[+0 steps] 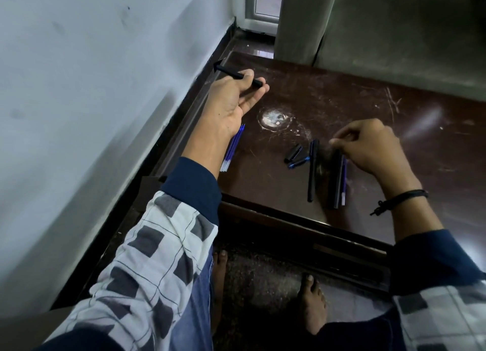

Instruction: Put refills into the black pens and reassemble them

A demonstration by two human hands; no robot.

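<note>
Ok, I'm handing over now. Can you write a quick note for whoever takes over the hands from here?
Left hand: holds a black pen, raised near the wall.
Right hand: fingers curled above the black barrels; unclear if it pinches anything.
Spare blue refills lie by the left wrist, and the caps are mid-table.
Done: possibly the held pen.
Left: the barrels on the table still need assembling.
</note>
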